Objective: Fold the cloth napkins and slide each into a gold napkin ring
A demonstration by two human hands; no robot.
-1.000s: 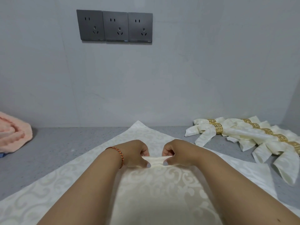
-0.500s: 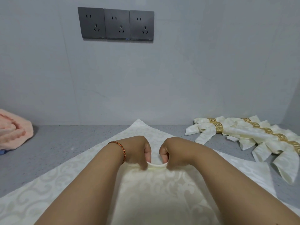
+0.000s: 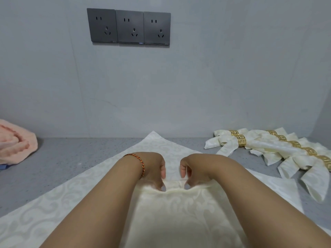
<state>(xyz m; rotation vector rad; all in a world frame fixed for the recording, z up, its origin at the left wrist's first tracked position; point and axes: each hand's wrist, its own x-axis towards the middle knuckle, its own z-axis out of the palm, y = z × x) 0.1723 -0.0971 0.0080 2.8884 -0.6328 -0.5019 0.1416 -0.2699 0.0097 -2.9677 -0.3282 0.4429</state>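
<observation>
A cream patterned cloth napkin (image 3: 53, 199) lies spread as a diamond on the grey counter (image 3: 75, 156). Its near part is drawn up into a folded pleat (image 3: 176, 189) across the middle. My left hand (image 3: 154, 169), with a red cord bracelet at the wrist, and my right hand (image 3: 195, 169) are side by side at that pleat. Both have curled fingers and pinch the folded edge between thumb and fingertips. My forearms hide much of the napkin's near half.
Several folded napkins in gold rings (image 3: 240, 140) lie in a fanned pile (image 3: 286, 154) at the right. A peach towel (image 3: 14, 142) sits at the left edge. A grey wall with three sockets (image 3: 129, 26) closes off the back.
My hands have drawn the pinched fold nearer to me, gathering more cloth into the pleat. The thumbs have lifted and re-set on the edge. The camera dipped slightly.
</observation>
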